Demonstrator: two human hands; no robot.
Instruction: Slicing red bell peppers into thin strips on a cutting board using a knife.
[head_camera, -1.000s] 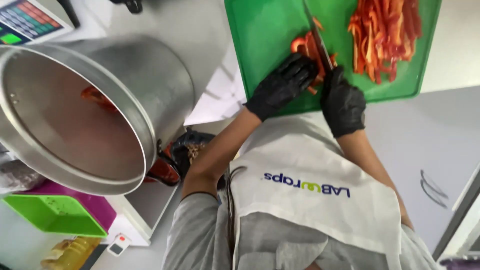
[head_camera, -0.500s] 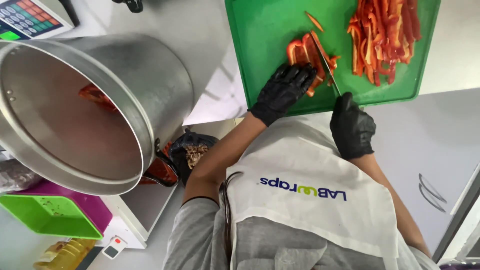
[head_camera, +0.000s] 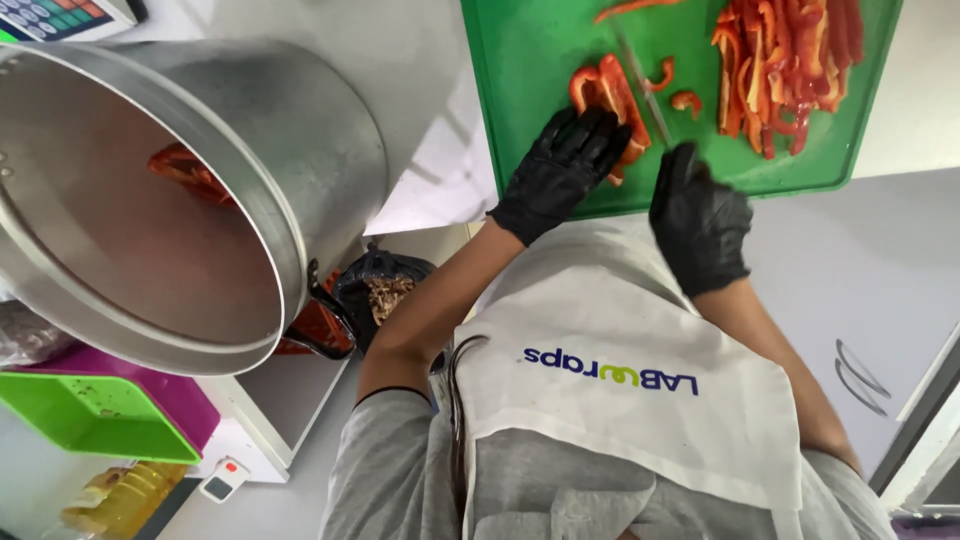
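Bare board (head_camera: 540, 60) between pot (head_camera: 300, 150) and strips (head_camera: 790, 60)

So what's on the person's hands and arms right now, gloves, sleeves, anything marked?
Both the left hand and the right hand wear plain black disposable gloves, snug to the wrist, with no markings. The forearms are bare from glove cuff upward; grey sleeves with a dark edge sit pushed up near the elbows.

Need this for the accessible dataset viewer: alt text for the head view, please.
A person in black gloves slices red pepper on a green cutting board: the left hand steadies a pepper piece, the right hand holds a knife. Cut strips lie piled on the board; a large metal pot stands alongside.
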